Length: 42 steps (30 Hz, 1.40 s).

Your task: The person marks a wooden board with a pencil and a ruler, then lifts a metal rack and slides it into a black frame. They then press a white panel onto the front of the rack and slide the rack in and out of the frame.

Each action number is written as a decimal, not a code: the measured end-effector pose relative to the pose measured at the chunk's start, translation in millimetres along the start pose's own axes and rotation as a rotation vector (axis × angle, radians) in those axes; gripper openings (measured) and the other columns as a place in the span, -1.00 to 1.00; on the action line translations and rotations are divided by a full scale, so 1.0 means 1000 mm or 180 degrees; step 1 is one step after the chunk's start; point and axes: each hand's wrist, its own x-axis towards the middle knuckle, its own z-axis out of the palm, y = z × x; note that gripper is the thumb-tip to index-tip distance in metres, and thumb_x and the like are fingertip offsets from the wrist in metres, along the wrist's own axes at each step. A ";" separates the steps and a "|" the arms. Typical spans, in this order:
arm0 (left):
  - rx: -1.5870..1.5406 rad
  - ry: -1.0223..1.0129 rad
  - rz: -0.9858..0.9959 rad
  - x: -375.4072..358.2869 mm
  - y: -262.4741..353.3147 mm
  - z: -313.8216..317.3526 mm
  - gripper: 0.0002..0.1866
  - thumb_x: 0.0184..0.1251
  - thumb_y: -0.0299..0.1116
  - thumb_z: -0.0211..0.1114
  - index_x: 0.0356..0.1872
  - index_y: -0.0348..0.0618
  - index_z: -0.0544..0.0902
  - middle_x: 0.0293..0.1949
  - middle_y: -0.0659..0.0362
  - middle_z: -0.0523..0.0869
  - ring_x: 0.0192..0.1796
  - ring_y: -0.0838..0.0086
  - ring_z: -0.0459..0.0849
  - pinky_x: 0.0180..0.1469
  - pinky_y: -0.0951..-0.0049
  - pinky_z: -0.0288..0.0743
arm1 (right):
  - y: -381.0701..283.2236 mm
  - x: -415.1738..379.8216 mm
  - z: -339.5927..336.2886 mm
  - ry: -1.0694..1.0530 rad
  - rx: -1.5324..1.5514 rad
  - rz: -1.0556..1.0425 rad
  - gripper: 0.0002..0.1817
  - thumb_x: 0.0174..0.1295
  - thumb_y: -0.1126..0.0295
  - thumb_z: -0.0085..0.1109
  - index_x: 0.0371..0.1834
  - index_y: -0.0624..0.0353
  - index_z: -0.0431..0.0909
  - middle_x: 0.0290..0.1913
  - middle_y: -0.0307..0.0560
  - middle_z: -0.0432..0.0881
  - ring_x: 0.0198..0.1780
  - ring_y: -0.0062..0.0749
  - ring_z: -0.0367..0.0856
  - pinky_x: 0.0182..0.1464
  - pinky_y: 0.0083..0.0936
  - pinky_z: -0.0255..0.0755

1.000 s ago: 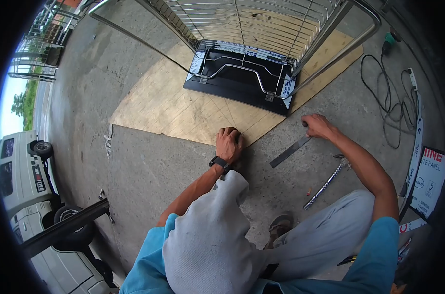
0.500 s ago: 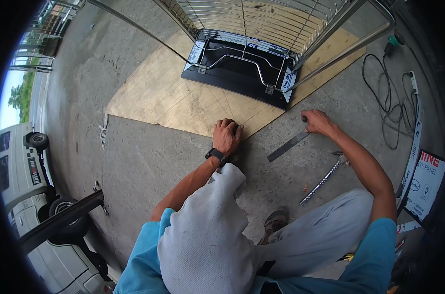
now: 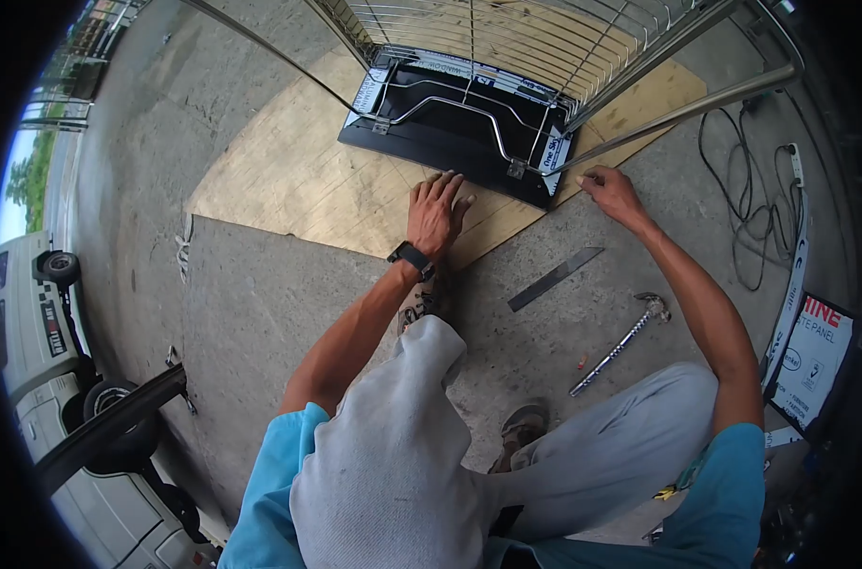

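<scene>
My left hand (image 3: pixel 435 220), with a black watch at the wrist, lies over the plywood sheet (image 3: pixel 260 180) with its fingers stretched out. Its fingertips reach the near edge of a black panel (image 3: pixel 421 156) that has printed film strips along its border. A wire rack with a metal tube frame (image 3: pixel 492 119) stands on this panel. To the right, my right hand (image 3: pixel 613 195) is beside the panel's near right corner, fingers loosely bent and nothing visible in them. On the concrete below it lies a flat dark metal strip (image 3: pixel 556 279) with a slanted end.
A claw hammer (image 3: pixel 622 346) lies near my right knee. Cables (image 3: pixel 749 204) and a power strip (image 3: pixel 797 163) are on the floor at the right, beside a printed panel (image 3: pixel 815 356). A dark metal bar (image 3: pixel 113 427) juts in at left, before a parked white vehicle (image 3: pixel 37 332).
My right hand has left the metal strip on the floor and moved up toward the panel's corner. My left hand has slid forward, its curled fingers now straightened to the panel's edge.
</scene>
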 end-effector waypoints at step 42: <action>0.0977 0.0009 0.0213 0.114 -0.038 0.022 -0.41 0.22 0.15 0.01 0.24 0.15 0.34 0.31 -0.04 0.22 0.38 0.02 0.06 0.34 -0.04 -0.21 | -0.041 0.060 0.057 0.1776 0.0995 0.0492 -0.48 -0.06 0.27 0.33 -0.01 0.19 0.41 -0.11 0.10 0.57 -0.08 0.02 0.54 -0.03 -0.26 0.37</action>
